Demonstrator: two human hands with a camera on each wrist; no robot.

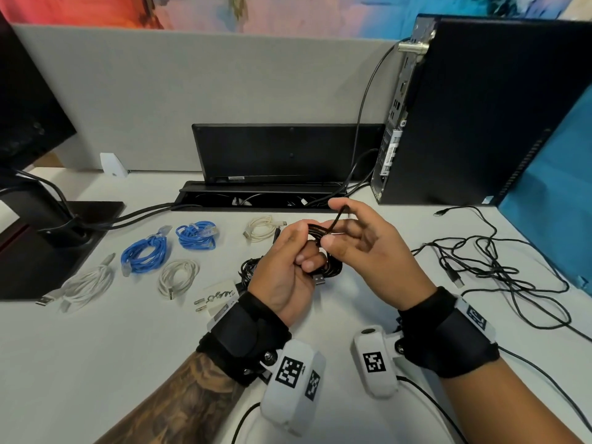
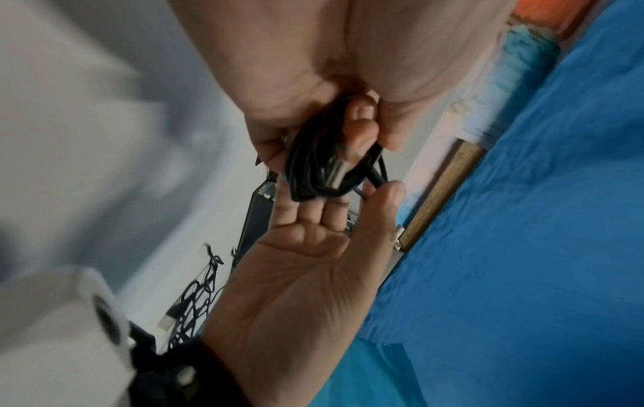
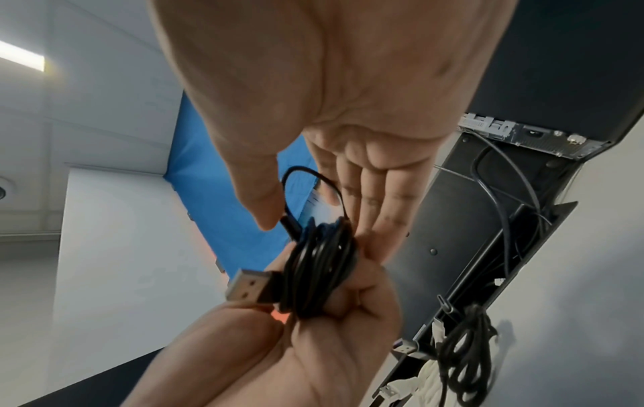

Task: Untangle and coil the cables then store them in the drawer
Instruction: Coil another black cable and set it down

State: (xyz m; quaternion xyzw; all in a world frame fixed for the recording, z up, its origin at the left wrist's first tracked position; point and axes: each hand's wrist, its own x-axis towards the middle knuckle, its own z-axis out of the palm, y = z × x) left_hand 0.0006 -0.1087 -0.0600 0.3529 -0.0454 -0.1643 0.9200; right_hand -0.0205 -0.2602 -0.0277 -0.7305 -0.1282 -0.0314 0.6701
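My left hand (image 1: 288,264) grips a small coil of black USB cable (image 1: 331,267) above the desk, its fingers curled round the bundle (image 2: 313,170). The silver USB plug (image 3: 249,286) sticks out of the coil on the side toward me. My right hand (image 1: 346,229) pinches the cable's loose end, which arches up in a short loop (image 3: 306,176) between thumb and forefinger, right above the coil (image 3: 317,272). To the right on the desk a long black cable (image 1: 493,270) lies loose and tangled. No drawer shows in any view.
Coiled cables lie left of my hands: two blue (image 1: 145,254), two white (image 1: 177,277), one cream (image 1: 261,229), one black (image 1: 248,270), plus a white plug adapter (image 1: 214,299). A computer tower (image 1: 480,107) stands right, a monitor base (image 1: 57,225) left, an open cable tray (image 1: 266,197) behind.
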